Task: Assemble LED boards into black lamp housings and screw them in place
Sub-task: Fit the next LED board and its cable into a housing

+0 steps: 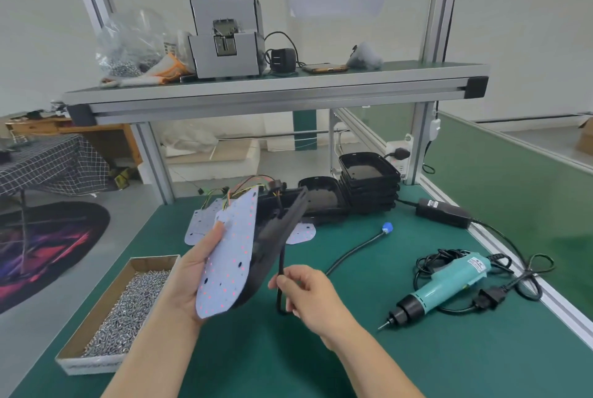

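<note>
My left hand [189, 272] holds a white LED board [229, 256] with glowing red dots, tilted up on edge against a black lamp housing [272, 237] that it holds together with the board. Coloured wires [247, 184] run from the board's top. My right hand [308, 293] pinches a black cable [281, 272] that hangs from the housing and loops under my fingers. A teal electric screwdriver [449, 285] lies on the green mat to the right. More LED boards [200, 221] lie flat behind the held one.
A cardboard box of screws [128, 304] sits at the left front. Stacked black housings [369, 182] stand at the back, a black power adapter [444, 213] beside them. A cable with a blue plug [386, 227] crosses the mat. A shelf [276, 89] overhead carries a screw feeder [226, 38].
</note>
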Demonstrator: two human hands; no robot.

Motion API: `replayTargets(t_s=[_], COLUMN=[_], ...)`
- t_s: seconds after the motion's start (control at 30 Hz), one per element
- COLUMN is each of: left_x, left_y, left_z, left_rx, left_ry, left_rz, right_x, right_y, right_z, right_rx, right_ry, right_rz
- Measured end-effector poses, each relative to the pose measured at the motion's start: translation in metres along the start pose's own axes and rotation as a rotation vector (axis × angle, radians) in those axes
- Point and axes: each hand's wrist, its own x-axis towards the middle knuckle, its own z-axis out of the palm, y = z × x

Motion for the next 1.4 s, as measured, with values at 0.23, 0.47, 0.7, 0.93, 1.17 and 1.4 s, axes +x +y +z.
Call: replayTargets(t_s=[0.23,0.47,0.7,0.93,1.17,1.4], left_x=[-0.014,-0.023,-0.027,-0.029,-0.032,-0.025], left_y=[-0.002,0.006,0.016,0.008,0.004,0.007], left_z=[-0.015,-0.017,-0.027,-0.024,-0.018,-0.010], left_rx=[0.082,0.129,0.214,0.227,0.210,0.212], left_ry=[-0.020,-0.082,-0.148,-0.131,-0.088,-0.141], left_rz=[-0.037,0.025,-0.063,-0.005,0.007,-0.040], right_x=[0.007,0.010,0.015,0.011,0.002,-0.004], right_y=[-0.018,-0.032,-0.014,-0.028,-0.032,-0.036], right_z=[-0.015,-0.011,-0.022,-0.030,-0.055,-0.065], right_rx=[-0.250,0.058,-0.731,-0.472,-0.332,-0.230], right_ry=[-0.092,0.019,0.024,-0.103,-0.454,-0.321], right_rz=[0.031,-0.196,-0.449,-0.200,0.025,0.018])
